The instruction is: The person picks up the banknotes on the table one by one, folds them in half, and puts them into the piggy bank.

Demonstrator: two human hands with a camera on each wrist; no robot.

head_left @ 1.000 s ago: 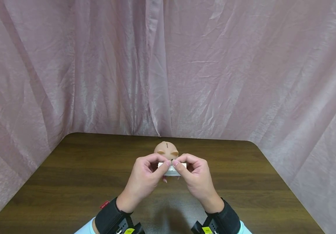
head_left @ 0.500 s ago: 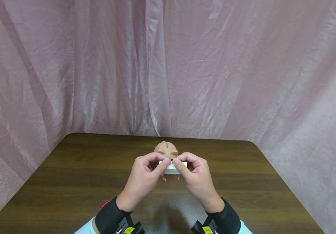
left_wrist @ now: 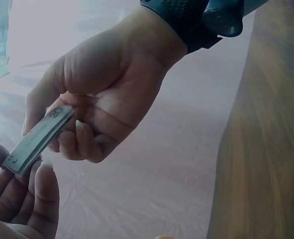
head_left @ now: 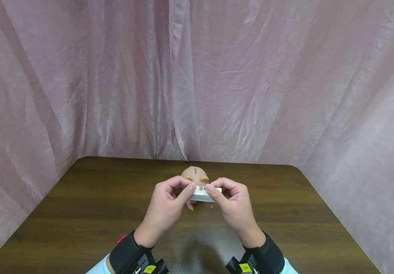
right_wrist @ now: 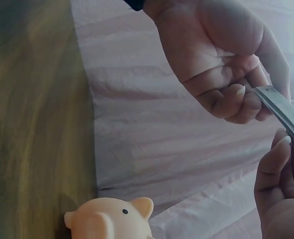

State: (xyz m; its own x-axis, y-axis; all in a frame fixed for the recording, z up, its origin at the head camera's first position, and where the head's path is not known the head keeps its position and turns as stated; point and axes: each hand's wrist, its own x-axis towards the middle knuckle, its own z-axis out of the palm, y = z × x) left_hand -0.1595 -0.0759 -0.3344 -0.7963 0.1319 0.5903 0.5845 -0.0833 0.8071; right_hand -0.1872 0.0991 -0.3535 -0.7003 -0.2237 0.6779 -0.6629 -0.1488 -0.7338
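Note:
My left hand (head_left: pixel 168 203) and right hand (head_left: pixel 233 203) hold a small folded grey-white note (head_left: pixel 202 195) between them, just above the dark wooden table (head_left: pixel 80 213). Each hand pinches one end with thumb and fingertips. Seen edge-on, the note (left_wrist: pixel 39 140) is a thin flat strip in the left wrist view, and the note (right_wrist: pixel 282 113) shows the same way in the right wrist view. A peach piggy bank (head_left: pixel 195 175) stands on the table right behind the hands, its coin slot on top. The piggy bank (right_wrist: pixel 111 219) also shows low in the right wrist view.
Pink curtains (head_left: pixel 251 76) close off the table at the back and on both sides. Black wrist straps (head_left: pixel 128 255) sit on both forearms. Bare tabletop lies left and right of the hands.
Both hands have shifted slightly up and towards the piggy bank with the note. The note has tilted a little, and the grip on both ends is unchanged.

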